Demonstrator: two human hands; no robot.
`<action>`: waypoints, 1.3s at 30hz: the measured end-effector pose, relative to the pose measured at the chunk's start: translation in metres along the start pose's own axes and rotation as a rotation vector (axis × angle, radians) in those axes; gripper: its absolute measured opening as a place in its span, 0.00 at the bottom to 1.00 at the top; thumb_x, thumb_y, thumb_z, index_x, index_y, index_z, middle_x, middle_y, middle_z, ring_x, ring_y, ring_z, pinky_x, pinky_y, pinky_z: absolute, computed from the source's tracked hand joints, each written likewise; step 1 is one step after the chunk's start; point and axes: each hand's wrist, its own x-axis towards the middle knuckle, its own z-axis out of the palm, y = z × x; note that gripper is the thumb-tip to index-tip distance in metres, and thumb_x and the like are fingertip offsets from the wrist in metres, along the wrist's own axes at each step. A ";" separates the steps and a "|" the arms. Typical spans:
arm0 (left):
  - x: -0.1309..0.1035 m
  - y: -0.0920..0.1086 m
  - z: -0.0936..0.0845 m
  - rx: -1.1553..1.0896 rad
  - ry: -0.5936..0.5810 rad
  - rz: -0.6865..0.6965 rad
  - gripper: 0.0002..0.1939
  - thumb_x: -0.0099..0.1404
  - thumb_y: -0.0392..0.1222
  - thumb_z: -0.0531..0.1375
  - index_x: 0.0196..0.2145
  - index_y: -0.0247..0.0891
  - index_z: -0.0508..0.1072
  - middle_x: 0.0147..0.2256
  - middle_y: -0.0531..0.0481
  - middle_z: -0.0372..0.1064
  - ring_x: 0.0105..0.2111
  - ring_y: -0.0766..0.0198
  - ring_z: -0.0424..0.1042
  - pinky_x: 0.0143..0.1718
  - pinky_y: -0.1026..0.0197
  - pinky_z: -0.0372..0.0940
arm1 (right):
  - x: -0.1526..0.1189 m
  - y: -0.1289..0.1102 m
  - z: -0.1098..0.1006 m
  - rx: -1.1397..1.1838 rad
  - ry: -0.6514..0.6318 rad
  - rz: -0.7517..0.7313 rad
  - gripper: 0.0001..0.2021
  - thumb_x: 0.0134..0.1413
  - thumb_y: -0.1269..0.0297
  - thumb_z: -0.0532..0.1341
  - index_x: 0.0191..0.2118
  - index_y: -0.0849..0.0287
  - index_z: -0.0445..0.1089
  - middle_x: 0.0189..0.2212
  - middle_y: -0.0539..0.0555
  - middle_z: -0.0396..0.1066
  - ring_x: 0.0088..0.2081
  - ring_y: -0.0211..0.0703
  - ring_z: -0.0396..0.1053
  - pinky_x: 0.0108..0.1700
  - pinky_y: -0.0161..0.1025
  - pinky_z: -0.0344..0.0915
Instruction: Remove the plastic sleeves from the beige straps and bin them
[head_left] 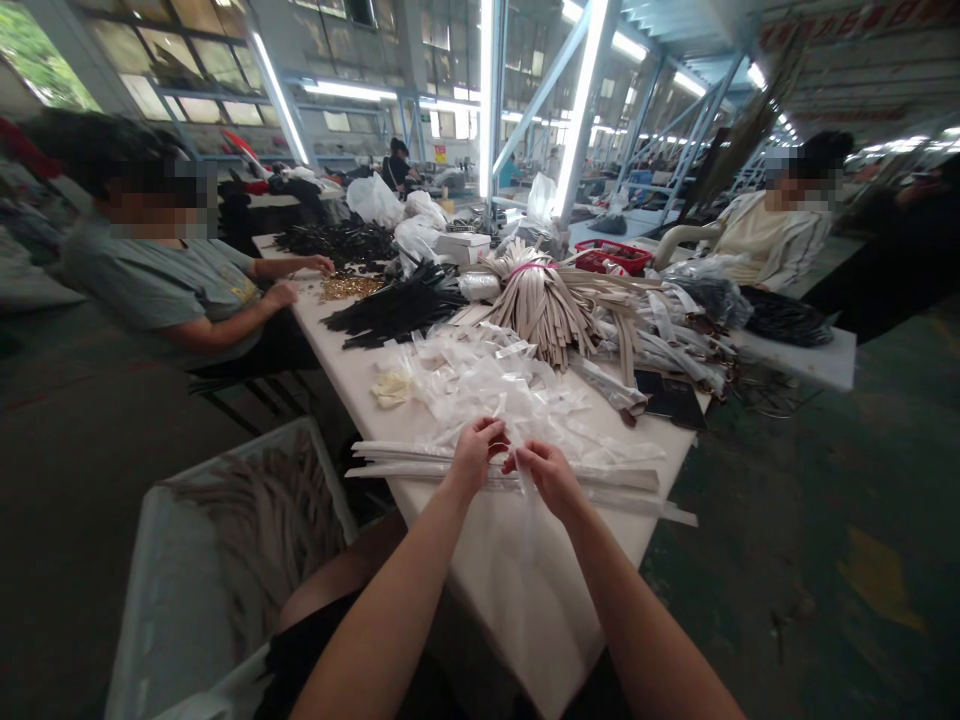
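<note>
Above the near part of the table, my left hand [478,454] is closed in a pinch; what sits between its fingertips, if anything, is too small to make out. Close beside it, my right hand [550,474] pinches a translucent plastic strip [527,492] that hangs down in front of the table edge. Under both hands lies a row of long, flat pale straps [615,478], set crosswise, some in clear plastic sleeves. Just beyond my fingertips spreads a loose heap of clear plastic sleeves [480,375].
A bundle of beige straps [536,305] and black straps [397,305] lie farther up the table [495,550]. To the left stands a white bin [169,560] with beige straps. Co-workers sit at left [180,290] and right [757,240]. A red basket [611,257] is at the back.
</note>
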 end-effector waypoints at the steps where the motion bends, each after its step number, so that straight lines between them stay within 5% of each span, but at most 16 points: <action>1: 0.000 -0.001 0.000 0.028 -0.018 0.007 0.14 0.51 0.46 0.71 0.28 0.35 0.73 0.24 0.52 0.69 0.23 0.67 0.68 0.27 0.64 0.64 | 0.001 0.000 0.000 0.066 0.009 0.011 0.16 0.47 0.50 0.69 0.35 0.57 0.73 0.33 0.54 0.77 0.37 0.48 0.74 0.43 0.43 0.66; 5: -0.002 -0.002 0.002 0.212 -0.115 0.069 0.15 0.51 0.48 0.71 0.30 0.33 0.77 0.25 0.49 0.71 0.22 0.67 0.66 0.25 0.65 0.61 | 0.008 0.001 -0.003 0.207 0.075 0.038 0.22 0.44 0.51 0.71 0.45 0.53 0.71 0.38 0.53 0.76 0.40 0.48 0.74 0.44 0.44 0.68; 11: -0.002 0.005 -0.004 0.325 -0.115 0.125 0.13 0.52 0.47 0.70 0.27 0.35 0.77 0.21 0.52 0.67 0.20 0.69 0.62 0.23 0.66 0.57 | 0.006 0.006 -0.009 0.126 0.058 0.064 0.14 0.42 0.57 0.72 0.28 0.57 0.69 0.26 0.49 0.71 0.30 0.42 0.70 0.38 0.39 0.66; 16: -0.001 0.003 -0.011 0.365 -0.222 0.050 0.12 0.52 0.45 0.69 0.25 0.35 0.72 0.20 0.52 0.68 0.20 0.67 0.65 0.23 0.65 0.59 | 0.006 0.009 -0.006 0.091 0.038 0.040 0.16 0.40 0.57 0.72 0.35 0.57 0.71 0.30 0.51 0.75 0.30 0.43 0.71 0.34 0.39 0.66; 23: 0.010 -0.011 -0.023 0.084 0.108 0.161 0.18 0.54 0.51 0.68 0.32 0.37 0.68 0.27 0.50 0.72 0.19 0.69 0.66 0.20 0.66 0.58 | 0.005 0.021 -0.007 -0.154 0.127 0.090 0.16 0.49 0.50 0.67 0.30 0.60 0.73 0.16 0.47 0.67 0.14 0.32 0.54 0.18 0.33 0.48; 29: 0.011 -0.021 -0.026 0.016 0.351 0.130 0.20 0.53 0.55 0.67 0.33 0.37 0.68 0.24 0.54 0.69 0.16 0.70 0.65 0.19 0.66 0.59 | -0.009 0.030 -0.007 -0.181 0.111 0.117 0.18 0.45 0.48 0.70 0.32 0.60 0.75 0.19 0.51 0.72 0.18 0.36 0.63 0.20 0.33 0.56; 35: -0.023 -0.048 -0.008 0.161 -0.053 -0.118 0.21 0.55 0.57 0.67 0.32 0.33 0.76 0.23 0.48 0.71 0.18 0.65 0.68 0.19 0.64 0.62 | 0.000 0.033 -0.002 -0.140 0.198 0.055 0.19 0.48 0.46 0.67 0.30 0.59 0.76 0.20 0.51 0.72 0.17 0.34 0.61 0.20 0.34 0.57; 39: -0.019 -0.050 -0.007 0.141 0.062 0.004 0.22 0.58 0.58 0.65 0.37 0.34 0.78 0.27 0.47 0.74 0.18 0.67 0.66 0.18 0.65 0.60 | 0.001 0.030 0.001 -0.137 0.079 0.105 0.16 0.47 0.50 0.69 0.29 0.60 0.76 0.21 0.51 0.73 0.19 0.36 0.64 0.22 0.34 0.61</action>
